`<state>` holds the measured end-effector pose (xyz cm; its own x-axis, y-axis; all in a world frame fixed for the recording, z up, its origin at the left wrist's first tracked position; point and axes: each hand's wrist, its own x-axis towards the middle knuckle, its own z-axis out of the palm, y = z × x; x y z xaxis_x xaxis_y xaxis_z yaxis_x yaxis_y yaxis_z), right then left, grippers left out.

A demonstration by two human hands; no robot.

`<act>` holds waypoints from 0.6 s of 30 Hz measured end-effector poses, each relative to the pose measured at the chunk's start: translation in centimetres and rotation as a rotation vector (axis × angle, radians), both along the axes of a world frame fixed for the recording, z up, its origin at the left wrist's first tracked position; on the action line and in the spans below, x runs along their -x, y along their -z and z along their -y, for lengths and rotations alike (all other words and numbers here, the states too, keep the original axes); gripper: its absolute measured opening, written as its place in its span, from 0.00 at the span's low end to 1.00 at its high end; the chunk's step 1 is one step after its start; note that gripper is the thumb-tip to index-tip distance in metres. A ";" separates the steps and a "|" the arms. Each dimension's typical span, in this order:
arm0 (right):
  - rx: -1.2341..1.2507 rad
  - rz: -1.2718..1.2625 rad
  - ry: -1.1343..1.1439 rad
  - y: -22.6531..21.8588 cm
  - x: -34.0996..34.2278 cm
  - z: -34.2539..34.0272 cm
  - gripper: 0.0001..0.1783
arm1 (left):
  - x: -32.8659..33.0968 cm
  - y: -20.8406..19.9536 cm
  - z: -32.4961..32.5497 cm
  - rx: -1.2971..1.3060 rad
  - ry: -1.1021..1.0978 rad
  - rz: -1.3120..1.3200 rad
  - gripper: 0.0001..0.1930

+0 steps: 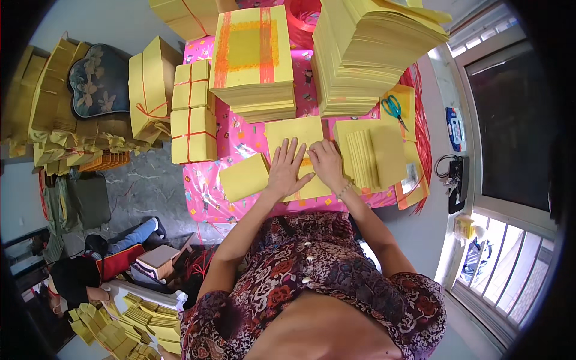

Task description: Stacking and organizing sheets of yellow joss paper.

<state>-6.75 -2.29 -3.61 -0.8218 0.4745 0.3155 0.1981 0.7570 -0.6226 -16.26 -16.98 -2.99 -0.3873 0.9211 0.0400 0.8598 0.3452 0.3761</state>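
Observation:
A sheet of yellow paper [294,127] with an orange patch lies in front of me on the table. My left hand [288,171] is spread flat on it, fingers apart. Just to the right, my right hand [326,163] presses on the same sheet with its fingers bent and drawn together; their tips are partly hidden. Left of my left hand rests a folded yellow paper [243,178]. By my right hand several narrow folded yellow papers [360,159] stand side by side on a wider yellow stack [389,150].
The table has a pink patterned cover [204,201]. Behind are a tall yellow paper stack [255,90], another [354,72] and tied bundles [193,133]. Teal scissors [393,108] lie at right near red strands [423,132]. At lower left, another person [72,279] sits near yellow papers.

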 end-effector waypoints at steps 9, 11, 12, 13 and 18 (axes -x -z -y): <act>0.073 -0.056 0.058 -0.5 -0.5 0.5 0.10 | -0.2 0.0 0.2 0.028 -0.005 0.009 0.48; 0.055 -0.073 0.241 -0.7 -0.8 0.8 0.14 | -0.2 0.0 0.2 0.024 -0.008 0.008 0.48; 0.080 -0.060 0.278 -0.4 -0.9 0.7 0.15 | -0.1 0.0 0.1 0.026 -0.007 0.002 0.48; 0.081 -0.058 0.279 -0.2 -1.1 0.7 0.15 | -0.2 0.0 0.1 0.027 -0.004 -0.002 0.48; 0.567 -0.010 0.352 0.1 -1.5 0.9 0.13 | -0.1 0.0 0.3 0.028 -0.011 0.010 0.48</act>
